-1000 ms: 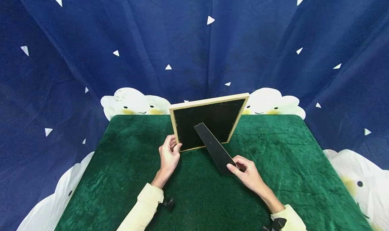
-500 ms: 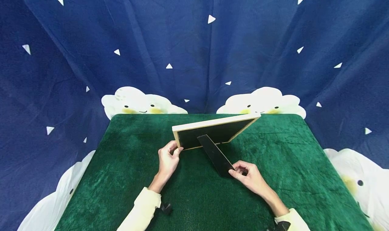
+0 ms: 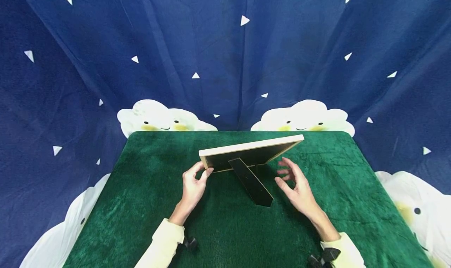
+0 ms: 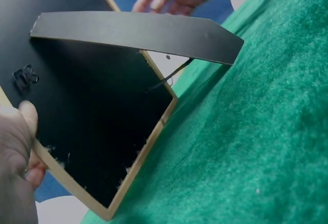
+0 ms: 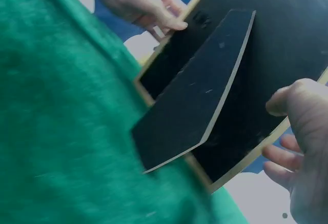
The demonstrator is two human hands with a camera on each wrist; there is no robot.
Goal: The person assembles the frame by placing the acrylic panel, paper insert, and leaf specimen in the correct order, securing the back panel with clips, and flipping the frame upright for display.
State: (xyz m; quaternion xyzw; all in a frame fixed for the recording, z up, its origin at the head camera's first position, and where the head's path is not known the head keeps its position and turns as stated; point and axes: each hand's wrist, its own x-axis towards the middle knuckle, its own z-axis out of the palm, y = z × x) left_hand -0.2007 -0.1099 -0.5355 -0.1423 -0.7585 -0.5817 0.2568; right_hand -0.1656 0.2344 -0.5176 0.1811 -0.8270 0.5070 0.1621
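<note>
A picture frame (image 3: 251,145) with a pale wooden edge stands with its black back (image 4: 97,116) towards me, leaning my way. From that back a black easel leg (image 3: 251,181) slants out, and its free end meets the green cloth. My left hand (image 3: 193,185) pinches the left side of the frame near its lower corner, thumb on the back. Beside the frame's right side is my right hand (image 3: 297,187), fingers loosely spread and apart from the leg. In the right wrist view the right thumb and fingers (image 5: 282,157) lie either side of the wooden edge without gripping it.
A green plush cloth (image 3: 148,205) covers the table. Behind it hangs a dark blue curtain (image 3: 211,37) with white triangles and smiling clouds (image 3: 158,115). A short dark strap (image 4: 174,73) runs between the leg and the frame's back.
The frame's top has come down towards me, so it leans more steeply. My right hand has let go of the easel leg and moved forward to the frame's right side. My left hand keeps its pinch.
</note>
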